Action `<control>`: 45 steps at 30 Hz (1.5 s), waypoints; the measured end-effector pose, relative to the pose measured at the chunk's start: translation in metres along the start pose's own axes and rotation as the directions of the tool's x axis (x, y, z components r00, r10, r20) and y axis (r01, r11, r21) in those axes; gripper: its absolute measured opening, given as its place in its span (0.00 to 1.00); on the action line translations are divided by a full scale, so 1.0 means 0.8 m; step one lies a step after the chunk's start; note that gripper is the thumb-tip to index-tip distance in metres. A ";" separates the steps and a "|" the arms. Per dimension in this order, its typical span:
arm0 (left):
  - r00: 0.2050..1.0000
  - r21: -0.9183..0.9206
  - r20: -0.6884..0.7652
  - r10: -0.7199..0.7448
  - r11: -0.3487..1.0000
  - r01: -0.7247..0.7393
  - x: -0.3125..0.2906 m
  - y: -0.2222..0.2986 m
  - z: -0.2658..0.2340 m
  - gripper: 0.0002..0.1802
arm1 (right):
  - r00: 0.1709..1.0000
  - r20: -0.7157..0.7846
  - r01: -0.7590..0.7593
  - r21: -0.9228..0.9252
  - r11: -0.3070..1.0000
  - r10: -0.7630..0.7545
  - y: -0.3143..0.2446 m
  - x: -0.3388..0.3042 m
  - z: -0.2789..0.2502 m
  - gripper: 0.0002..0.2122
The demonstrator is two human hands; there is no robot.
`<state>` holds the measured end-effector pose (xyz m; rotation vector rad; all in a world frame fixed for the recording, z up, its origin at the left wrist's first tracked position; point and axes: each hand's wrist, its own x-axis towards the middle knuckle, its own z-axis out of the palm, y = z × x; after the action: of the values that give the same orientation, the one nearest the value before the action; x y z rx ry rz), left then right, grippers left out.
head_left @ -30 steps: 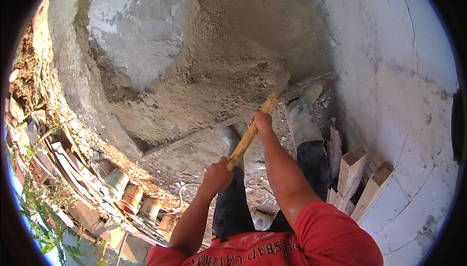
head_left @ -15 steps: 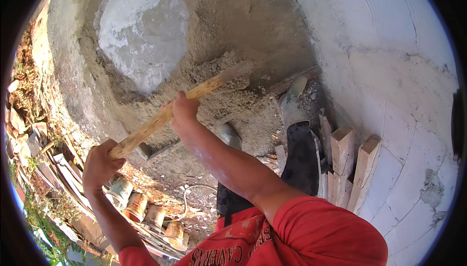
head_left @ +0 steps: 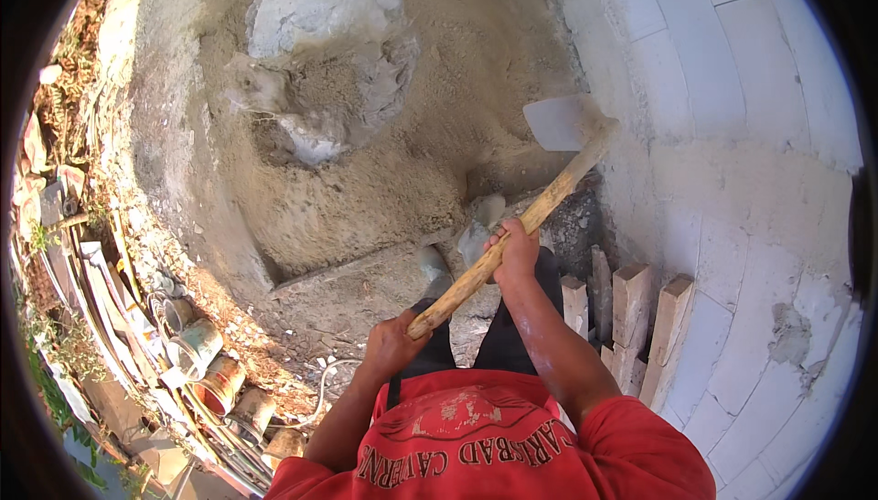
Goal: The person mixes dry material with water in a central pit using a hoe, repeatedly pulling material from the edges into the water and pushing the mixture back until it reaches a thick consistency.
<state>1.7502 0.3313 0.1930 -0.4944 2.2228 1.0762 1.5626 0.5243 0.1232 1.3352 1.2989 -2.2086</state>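
Note:
My left hand (head_left: 393, 343) is wrapped round the butt end of a wooden-handled hoe (head_left: 485, 267), close to my waist. Farther up the handle my right hand (head_left: 514, 251) grips it, fingers closed round the wood. The hoe's wide pale metal blade (head_left: 556, 123) is at the far right, near the wall, lifted over the sandy material (head_left: 457, 79). Left of the blade, a heap of white powder (head_left: 320, 8) lies on the grey-brown sand, with sand and a wet-looking hollow on its near side.
A white block wall (head_left: 759, 116) rises on the right, with upright wooden offcuts (head_left: 631, 303) at its foot. My boots (head_left: 480, 225) stand at the near edge of the sand. Dirty buckets (head_left: 219, 383), a pale hose (head_left: 320, 386) and stacked boards (head_left: 101, 308) lie at the lower left.
Both hands have moved right with the hoe, whose blade has swung from the sand to beside the wall. The white patch now has a sandy hollow in it. One boot has shifted left.

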 end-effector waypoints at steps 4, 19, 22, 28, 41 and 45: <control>0.992 0.006 0.081 0.097 0.995 -0.097 0.022 0.011 0.023 0.21 | 0.996 -0.085 0.039 -0.032 0.999 -0.042 -0.021 0.018 -0.036 0.08; 0.980 -0.129 0.195 -0.039 0.990 0.065 0.191 0.206 0.084 0.19 | 0.996 0.092 0.035 -0.492 0.870 0.012 -0.115 0.267 -0.021 0.08; 0.974 -0.174 0.193 -0.118 0.973 0.152 0.252 0.225 0.105 0.21 | 0.954 0.019 -0.249 -0.496 0.832 0.298 -0.111 0.355 0.007 0.08; 0.902 -0.439 0.349 -0.253 0.806 0.396 0.436 0.220 0.208 0.26 | 0.943 -0.091 -0.289 -0.703 0.650 0.321 -0.059 0.599 -0.025 0.12; 0.842 -0.251 0.415 -0.344 0.846 0.470 0.530 0.091 0.120 0.22 | 0.914 -0.188 -0.405 -0.483 0.776 0.360 0.081 0.651 0.013 0.05; 0.914 0.134 0.282 -0.292 0.955 0.264 0.515 0.113 0.003 0.21 | 0.876 -0.089 -0.480 -0.247 0.842 0.473 0.077 0.587 0.081 0.05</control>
<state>1.3940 0.3607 -0.0314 -0.5483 1.8603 0.8316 1.3044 0.5402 -0.2789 1.3979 1.0695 -1.6263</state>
